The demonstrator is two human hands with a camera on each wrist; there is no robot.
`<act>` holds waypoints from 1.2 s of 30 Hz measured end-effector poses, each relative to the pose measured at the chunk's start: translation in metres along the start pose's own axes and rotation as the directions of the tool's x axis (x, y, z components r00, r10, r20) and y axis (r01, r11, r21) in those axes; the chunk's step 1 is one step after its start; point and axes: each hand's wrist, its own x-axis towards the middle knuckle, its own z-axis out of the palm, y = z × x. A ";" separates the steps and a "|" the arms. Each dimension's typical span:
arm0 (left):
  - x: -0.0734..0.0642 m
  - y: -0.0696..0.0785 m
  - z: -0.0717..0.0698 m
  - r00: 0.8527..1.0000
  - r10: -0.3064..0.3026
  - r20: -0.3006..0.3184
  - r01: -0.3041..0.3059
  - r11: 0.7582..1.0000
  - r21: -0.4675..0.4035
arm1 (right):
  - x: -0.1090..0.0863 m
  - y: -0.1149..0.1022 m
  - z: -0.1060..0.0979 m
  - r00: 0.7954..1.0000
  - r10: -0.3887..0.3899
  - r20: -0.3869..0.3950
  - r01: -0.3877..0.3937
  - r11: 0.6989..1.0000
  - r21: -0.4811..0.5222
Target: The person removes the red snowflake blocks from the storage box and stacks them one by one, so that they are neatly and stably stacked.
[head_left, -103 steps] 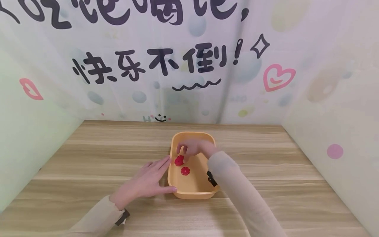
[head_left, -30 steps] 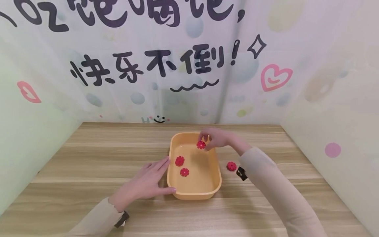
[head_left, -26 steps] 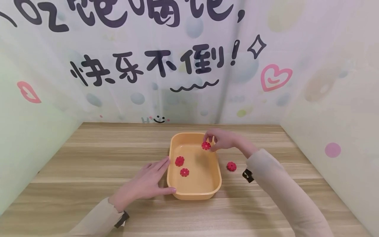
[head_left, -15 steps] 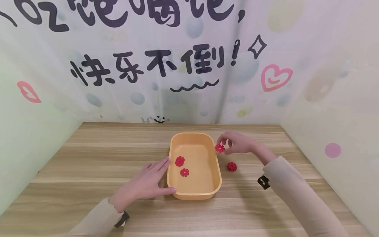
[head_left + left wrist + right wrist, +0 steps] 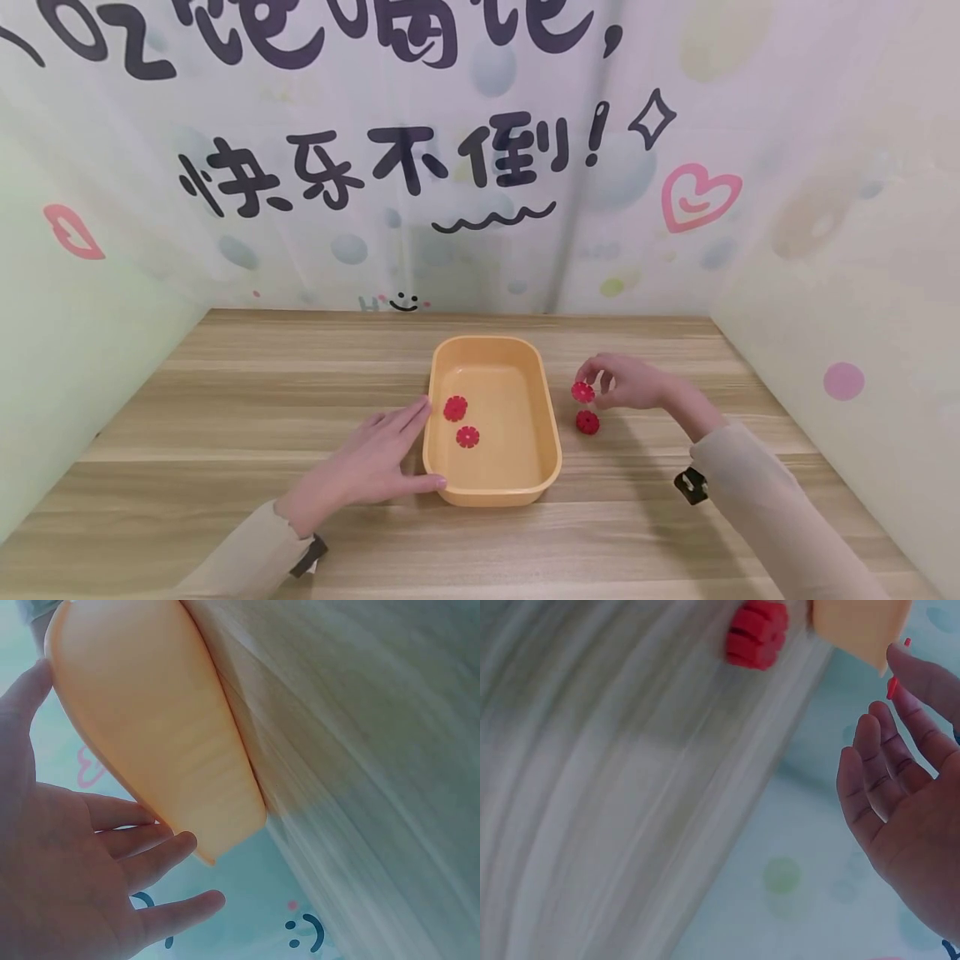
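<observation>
My right hand (image 5: 628, 383) pinches a red snowflake disc (image 5: 582, 392) between thumb and fingertips, right of the tan tray. Just below it, on the table, sits a small stack of red snowflake discs (image 5: 587, 422); the right wrist view shows this stack (image 5: 757, 634) as several layers thick. The held disc (image 5: 892, 688) appears edge-on there. My left hand (image 5: 367, 462) rests against the left side of the tray (image 5: 506, 442), fingers straight and thumb on the rim. Inside the tray lie a red disc (image 5: 467, 437) and, behind it, seemingly overlapping red discs (image 5: 455, 408).
The wooden table (image 5: 247, 400) extends on both sides of the tray. A printed curtain (image 5: 300, 250) stands along the back edge, with pale walls at the left and right (image 5: 862, 292).
My right hand has lifted a disc out of the tray and carried it rightward over the rim, to just above the stack. Earlier it reached inside the tray. The left hand stays put.
</observation>
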 end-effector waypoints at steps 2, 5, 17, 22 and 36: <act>0.000 0.000 0.000 1.000 -0.001 0.000 0.001 1.000 -0.002 | -0.003 0.005 0.004 1.000 -0.007 -0.001 0.007 1.000 0.014; 0.000 0.000 0.000 1.000 -0.005 0.002 0.005 1.000 -0.003 | -0.007 0.011 0.010 1.000 0.005 -0.001 -0.005 1.000 0.026; 0.000 0.000 0.000 1.000 -0.010 0.007 0.010 1.000 0.001 | -0.016 0.024 0.028 0.999 0.047 -0.003 -0.047 0.998 0.044; -0.001 0.000 0.000 1.000 -0.013 0.006 0.013 1.000 -0.002 | -0.016 0.028 0.033 0.999 0.046 -0.006 -0.045 0.997 0.063; 0.000 0.001 0.000 1.000 -0.018 0.004 0.018 1.000 -0.009 | -0.015 0.031 0.036 0.999 0.028 0.020 -0.030 0.996 0.088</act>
